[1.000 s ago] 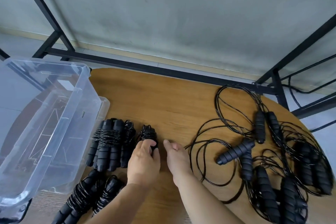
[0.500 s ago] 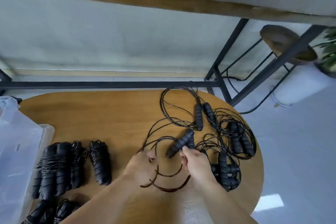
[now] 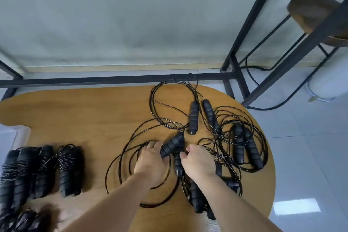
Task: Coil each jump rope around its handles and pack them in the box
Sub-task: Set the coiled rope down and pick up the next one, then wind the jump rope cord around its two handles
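Currently gathering the next loose rope at the middle of the table [image 3: 98, 111]. Left hand [image 3: 150, 162] curled round the near end of one handle [image 3: 172, 144]; right hand [image 3: 197, 162] just beside it, fingers bent against a second handle [image 3: 178, 162], though whether fully gripped cannot be told. Hands close together, not touching.

Risks from here:
- Snagging. Cord [image 3: 120, 165] of this rope loops out to the near left and also runs into the tangled pile [image 3: 241, 147] on the right; lifting both handles quickly would likely drag neighbouring ropes along or tighten a knot.
- Wrong pairing. Several identical handles lie close together; picking two from different ropes would stall the coiling.
- Loose loops hanging past the near table edge could catch and pull.

Surroundings:
- Finished bundles [image 3: 69, 171] lined up at the near left, well apart from the hands, not yet packed.
- Clear box [image 3: 15, 133] at the far-left edge, only a corner visible.
- Another handle pair [image 3: 202, 115] on the far side of the pile, cord arching toward the black metal frame [image 3: 113, 79] beyond the table.
- Stool [image 3: 312, 13] at far right, clear of the work.
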